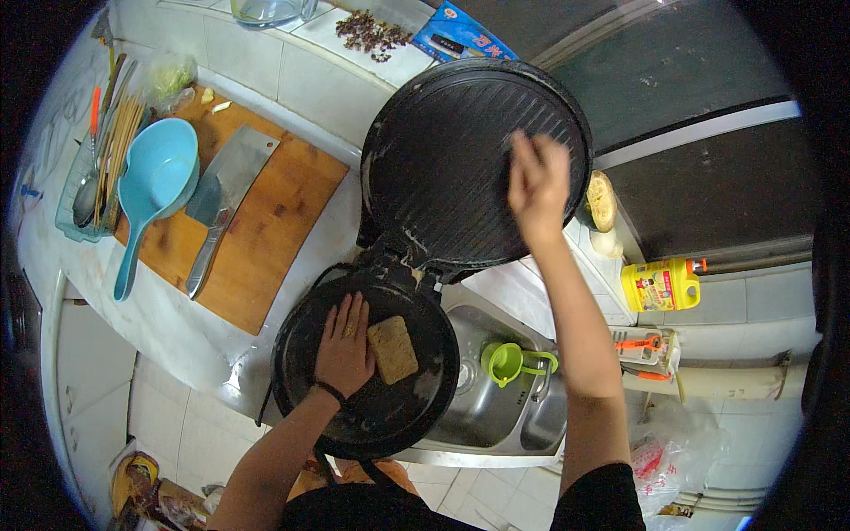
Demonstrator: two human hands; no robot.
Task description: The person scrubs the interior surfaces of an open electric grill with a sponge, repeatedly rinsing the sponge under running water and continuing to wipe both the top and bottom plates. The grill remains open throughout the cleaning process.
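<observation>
A round black electric griddle stands opened out, its ridged upper plate [451, 166] leaning back and its lower pan [392, 421] nearest me. My left hand [345, 345] lies flat, palm down, in the lower pan with nothing gripped. Beside its fingers rests a brown scouring sponge [393, 350]. My right hand [539, 179] is over the right part of the ridged plate, blurred, with its fingers bent. Whether it touches the plate or holds something small cannot be told.
Left of the griddle, a cleaver [232, 179] and a blue ladle [163, 166] lie on a wooden cutting board [292, 219]. A steel sink [481, 411] with a green strainer cup [503, 364] is at the right. Beyond stands a yellow detergent bottle [657, 285].
</observation>
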